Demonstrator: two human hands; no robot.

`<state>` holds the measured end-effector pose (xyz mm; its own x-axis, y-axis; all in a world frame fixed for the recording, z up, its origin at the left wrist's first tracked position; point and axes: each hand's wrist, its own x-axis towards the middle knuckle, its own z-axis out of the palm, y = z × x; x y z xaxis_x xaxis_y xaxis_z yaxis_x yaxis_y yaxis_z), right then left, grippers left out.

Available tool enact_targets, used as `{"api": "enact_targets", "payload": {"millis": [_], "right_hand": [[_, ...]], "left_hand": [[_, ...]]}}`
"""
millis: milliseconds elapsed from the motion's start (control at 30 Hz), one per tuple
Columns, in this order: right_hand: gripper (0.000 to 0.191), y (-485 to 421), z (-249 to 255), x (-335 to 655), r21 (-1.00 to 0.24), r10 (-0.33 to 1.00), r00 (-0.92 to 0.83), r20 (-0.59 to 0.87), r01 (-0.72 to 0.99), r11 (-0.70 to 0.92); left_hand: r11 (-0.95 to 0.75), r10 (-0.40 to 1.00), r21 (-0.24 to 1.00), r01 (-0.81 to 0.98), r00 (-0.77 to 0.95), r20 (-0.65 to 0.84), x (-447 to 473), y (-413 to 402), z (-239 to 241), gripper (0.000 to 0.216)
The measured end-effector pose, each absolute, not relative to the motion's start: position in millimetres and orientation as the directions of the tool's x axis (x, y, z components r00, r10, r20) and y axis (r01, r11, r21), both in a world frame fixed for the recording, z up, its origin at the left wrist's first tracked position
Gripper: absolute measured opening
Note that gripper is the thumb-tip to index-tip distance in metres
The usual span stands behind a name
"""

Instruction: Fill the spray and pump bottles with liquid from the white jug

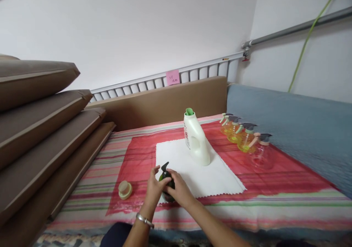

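At the white cloth's [172, 151] near edge, the pump bottle [168, 196] stands roughly upright, long axis near vertical, its nozzle [165, 166] slanting up and rightward. The left grip [154, 185] and right grip [178, 188] close on it from either side, thumbs across its near face, forearms converging. Beyond, the jug [202, 154] stands upright, green spout [189, 111] upward.

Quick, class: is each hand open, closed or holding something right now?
Left hand: against the dark pump bottle, a finger raised; whether it grips cannot be told.
Right hand: closed around the bottle, holding it.
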<state>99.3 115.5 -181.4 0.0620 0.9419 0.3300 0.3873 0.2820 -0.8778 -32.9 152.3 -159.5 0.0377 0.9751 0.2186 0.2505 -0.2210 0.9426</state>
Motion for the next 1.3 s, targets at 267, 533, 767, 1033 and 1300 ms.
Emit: {"api": "enact_targets", "payload": {"millis": [267,533,767,1033,1300], "right_hand": [[0.052,111.5,-175.7,98.4,-0.878,0.94,0.05,0.337,0.378,0.294],[0.056,114.0,-178.7,99.9,-0.884,0.946,0.048,0.322,0.374,0.282],[0.053,114.3,-182.4,96.5,-0.884,0.94,0.043,0.34,0.355,0.303],[0.06,110.3,-176.1,96.0,-0.857,0.923,0.094,0.372,0.418,0.302],[0.065,113.1,-177.4,94.0,-0.856,0.922,0.117,0.369,0.429,0.288]], "left_hand": [[-0.281,0.959,0.919,0.276,0.048,0.278,-42.0,152.1,-162.2,0.063],[-0.228,0.965,0.915,0.333,-0.051,0.259,-54.6,158.7,-163.0,0.065],[-0.324,0.943,0.84,0.436,0.081,0.322,-29.7,139.3,-144.9,0.035],[-0.313,0.925,0.893,0.322,0.316,0.21,-46.2,172.7,-167.4,0.048],[-0.29,0.952,0.888,0.357,0.204,0.228,-39.8,175.9,-173.3,0.071]]}}
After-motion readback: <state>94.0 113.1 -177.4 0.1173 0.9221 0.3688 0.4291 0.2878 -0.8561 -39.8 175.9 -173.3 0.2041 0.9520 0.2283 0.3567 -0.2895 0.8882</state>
